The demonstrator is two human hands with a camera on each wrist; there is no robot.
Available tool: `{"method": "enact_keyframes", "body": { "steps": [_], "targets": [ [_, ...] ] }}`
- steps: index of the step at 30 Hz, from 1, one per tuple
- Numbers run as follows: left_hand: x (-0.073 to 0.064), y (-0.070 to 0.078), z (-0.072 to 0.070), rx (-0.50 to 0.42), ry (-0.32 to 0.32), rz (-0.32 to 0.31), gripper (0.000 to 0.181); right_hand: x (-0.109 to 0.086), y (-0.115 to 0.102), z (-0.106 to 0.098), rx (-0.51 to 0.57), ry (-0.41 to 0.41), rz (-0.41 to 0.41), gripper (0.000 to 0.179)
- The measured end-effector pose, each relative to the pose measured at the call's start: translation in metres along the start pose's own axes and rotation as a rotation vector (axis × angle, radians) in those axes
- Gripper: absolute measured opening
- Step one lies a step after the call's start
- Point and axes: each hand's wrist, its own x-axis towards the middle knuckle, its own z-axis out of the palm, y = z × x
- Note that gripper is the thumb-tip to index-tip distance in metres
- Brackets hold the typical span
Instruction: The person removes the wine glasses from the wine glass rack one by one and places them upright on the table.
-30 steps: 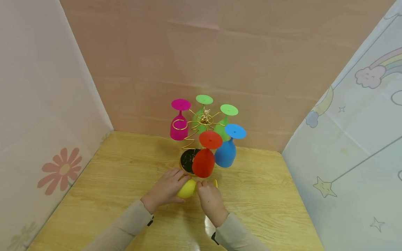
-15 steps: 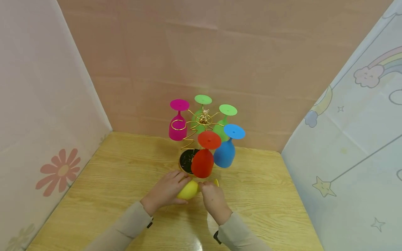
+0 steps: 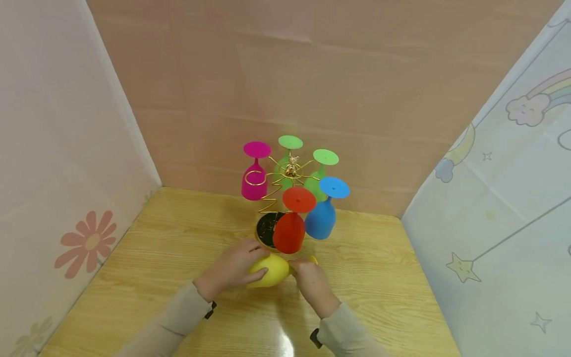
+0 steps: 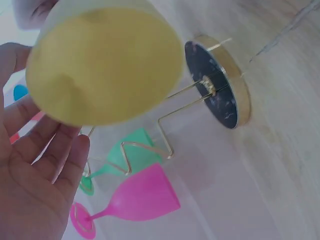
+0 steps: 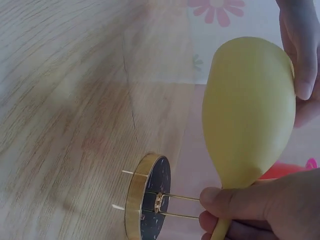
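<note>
A yellow plastic goblet (image 3: 274, 270) lies sideways between both hands, its mouth to the left and its foot to the right. My left hand (image 3: 234, 265) holds the bowl, thumb across the near side and fingers along the far side. The goblet's open mouth (image 4: 105, 70) faces the left wrist camera. With thumb and fingers, my right hand (image 3: 314, 285) pinches the stem just below the bowl (image 5: 250, 110); the hand hides most of the foot in the head view.
Behind the hands stands a gold wire goblet rack (image 3: 269, 203) on a round black base (image 3: 266, 229). Upside down on it hang a red goblet (image 3: 290, 233), a blue goblet (image 3: 321, 218), a pink goblet (image 3: 254, 186) and two green ones. One wire loop (image 3: 256, 184) at front left is bare.
The yellow goblet and my right hand have shifted a little to the right. More of the bowl now shows, and my left thumb has come up onto its near side.
</note>
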Motion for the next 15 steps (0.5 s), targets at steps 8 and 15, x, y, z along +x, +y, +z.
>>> {"method": "enact_keyframes", "body": {
  "steps": [8,15],
  "targets": [
    [0.012,-0.015,-0.023,-0.043,0.126,-0.084,0.026,-0.005,0.020,-0.008,0.349,-0.046,0.081,0.021],
    [0.036,-0.031,-0.047,-0.003,0.300,-0.108,0.024,-0.011,0.039,-0.014,0.609,-0.080,0.170,0.019]
  ]
}}
